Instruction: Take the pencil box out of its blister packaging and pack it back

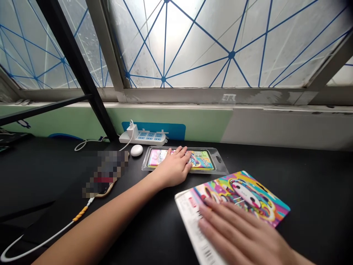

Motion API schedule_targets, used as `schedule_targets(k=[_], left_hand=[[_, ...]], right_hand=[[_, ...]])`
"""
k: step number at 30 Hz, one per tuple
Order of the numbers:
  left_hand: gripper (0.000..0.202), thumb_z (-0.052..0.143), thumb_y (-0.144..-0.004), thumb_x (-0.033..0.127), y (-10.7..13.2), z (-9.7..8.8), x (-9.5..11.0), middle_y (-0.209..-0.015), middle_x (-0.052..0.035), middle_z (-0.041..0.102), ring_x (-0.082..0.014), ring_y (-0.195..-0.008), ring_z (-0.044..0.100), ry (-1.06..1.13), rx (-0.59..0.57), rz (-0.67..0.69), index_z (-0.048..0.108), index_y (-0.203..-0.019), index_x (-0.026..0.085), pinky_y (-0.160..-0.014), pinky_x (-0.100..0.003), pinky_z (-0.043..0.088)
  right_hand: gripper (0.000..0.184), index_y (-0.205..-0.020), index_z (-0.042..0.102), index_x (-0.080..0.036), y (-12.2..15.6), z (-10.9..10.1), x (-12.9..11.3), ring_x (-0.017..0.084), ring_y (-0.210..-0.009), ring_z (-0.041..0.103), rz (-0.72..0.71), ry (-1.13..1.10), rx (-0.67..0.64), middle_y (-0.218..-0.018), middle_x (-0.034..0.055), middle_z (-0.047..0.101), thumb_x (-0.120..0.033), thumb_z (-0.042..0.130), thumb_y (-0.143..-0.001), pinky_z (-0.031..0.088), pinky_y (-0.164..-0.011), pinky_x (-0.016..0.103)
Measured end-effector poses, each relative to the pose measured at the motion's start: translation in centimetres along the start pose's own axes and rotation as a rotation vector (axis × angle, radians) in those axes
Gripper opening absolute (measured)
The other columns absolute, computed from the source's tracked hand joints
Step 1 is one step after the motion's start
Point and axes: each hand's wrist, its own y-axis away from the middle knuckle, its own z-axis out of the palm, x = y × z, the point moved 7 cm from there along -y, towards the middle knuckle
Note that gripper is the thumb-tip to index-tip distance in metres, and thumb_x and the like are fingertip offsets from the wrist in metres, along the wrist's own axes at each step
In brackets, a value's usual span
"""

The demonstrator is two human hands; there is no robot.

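Note:
My left hand reaches forward and lies on a clear plastic blister pack with a colourful item inside, fingers curled loosely over its middle. My right hand lies flat with fingers stretched out on a colourful cartoon-printed card with a white strip and barcode at its near end. The card lies tilted on the black table, nearer to me than the blister pack.
A white power strip with a plugged charger sits against the green wall below the window. A white oval object lies beside it. A blurred item and a white-orange cable lie at left. A black post rises at back left.

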Motion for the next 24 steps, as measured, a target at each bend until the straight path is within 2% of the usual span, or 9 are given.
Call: schedule_targets(k=[1, 2, 4, 6, 10, 14, 17, 21, 24], left_hand=[[0.056, 0.030, -0.107, 0.036, -0.4, 0.1, 0.4, -0.167, -0.0163, 0.026, -0.0334, -0.157, 0.019, 0.010, -0.003, 0.008, 0.036, -0.157, 0.011, -0.123, -0.066, 0.017], [0.055, 0.031, -0.107, 0.034, -0.8, 0.2, 0.7, -0.167, -0.0163, 0.027, -0.0338, -0.156, 0.020, 0.019, -0.008, 0.015, 0.037, -0.156, 0.011, -0.122, -0.066, 0.018], [0.053, 0.035, -0.106, 0.032, -1.6, 0.3, 1.4, -0.167, -0.0151, 0.029, -0.0336, -0.156, 0.023, 0.035, -0.013, 0.033, 0.039, -0.155, 0.013, -0.122, -0.065, 0.021], [0.052, 0.038, -0.105, 0.031, -2.1, 0.5, 1.9, -0.166, -0.0141, 0.032, -0.0332, -0.155, 0.026, 0.050, -0.004, 0.046, 0.042, -0.154, 0.015, -0.122, -0.064, 0.023], [0.047, 0.038, -0.105, 0.028, -2.1, 0.5, 2.5, -0.164, -0.0142, 0.038, -0.0332, -0.154, 0.029, 0.064, 0.046, 0.053, 0.048, -0.150, 0.017, -0.122, -0.063, 0.024], [0.042, 0.042, -0.105, 0.029, -1.8, 0.4, 2.6, -0.161, -0.0121, 0.043, -0.0291, -0.151, 0.036, 0.069, 0.080, 0.073, 0.053, -0.146, 0.020, -0.123, -0.055, 0.028], [0.042, 0.044, -0.105, 0.030, -1.6, 0.2, 2.7, -0.159, -0.0115, 0.046, -0.0271, -0.150, 0.039, 0.061, 0.106, 0.080, 0.054, -0.145, 0.021, -0.123, -0.051, 0.029], [0.039, 0.043, -0.105, 0.033, -1.3, -0.3, 2.8, -0.155, -0.0087, 0.052, -0.0286, -0.145, 0.045, -0.018, 0.156, 0.099, 0.057, -0.141, 0.025, -0.119, -0.059, 0.031], [0.038, 0.043, -0.104, 0.033, -1.1, -0.3, 2.7, -0.153, -0.0078, 0.055, -0.0283, -0.142, 0.049, -0.057, 0.176, 0.131, 0.059, -0.139, 0.027, -0.115, -0.056, 0.037]], right_hand=[[0.042, -0.129, 0.070, -0.019, -0.9, 0.3, -1.7, 0.028, -0.122, 0.068, -0.021, 0.043, 0.085, -0.132, 0.0066, 0.072, -0.019, 0.037, -0.102, 0.052, -0.105, 0.038], [0.037, -0.118, 0.074, -0.020, -1.7, 0.9, -2.6, 0.027, -0.112, 0.073, 0.055, 0.068, 0.152, -0.122, 0.0060, 0.077, -0.017, 0.041, -0.100, 0.054, -0.100, 0.038], [0.035, -0.118, 0.073, -0.019, -3.1, 3.6, -3.6, 0.029, -0.107, 0.074, 0.152, 0.052, 0.060, -0.120, 0.0072, 0.078, -0.015, 0.046, -0.097, 0.058, -0.092, 0.039], [0.037, -0.128, 0.069, -0.014, -4.4, 5.9, -3.5, 0.034, -0.112, 0.072, 0.200, -0.030, -0.035, -0.127, 0.0126, 0.074, -0.023, 0.048, -0.098, 0.058, -0.090, 0.043], [0.052, -0.143, 0.056, -0.014, -6.2, 8.9, 0.0, 0.035, -0.130, 0.059, 0.406, -0.384, -0.294, -0.144, 0.0161, 0.062, -0.041, 0.057, -0.099, 0.046, -0.111, 0.051], [0.061, -0.146, 0.052, -0.019, -6.5, 9.1, 2.2, 0.035, -0.141, 0.046, 0.521, -0.599, -0.328, -0.152, 0.0115, 0.055, -0.045, 0.067, -0.093, 0.035, -0.119, 0.053], [0.060, -0.145, 0.052, -0.022, -6.1, 9.2, 2.5, 0.032, -0.140, 0.047, 0.536, -0.687, -0.329, -0.153, 0.0094, 0.054, -0.044, 0.069, -0.092, 0.035, -0.119, 0.049], [0.045, -0.138, 0.057, -0.023, -6.0, 9.1, 2.4, 0.030, -0.136, 0.051, 0.523, -0.701, -0.301, -0.146, 0.0093, 0.060, -0.035, 0.064, -0.095, 0.036, -0.117, 0.047], [0.032, -0.127, 0.063, -0.020, -6.1, 8.8, 2.3, 0.030, -0.129, 0.055, 0.506, -0.633, -0.246, -0.134, 0.0115, 0.067, -0.029, 0.060, -0.096, 0.039, -0.112, 0.048]])
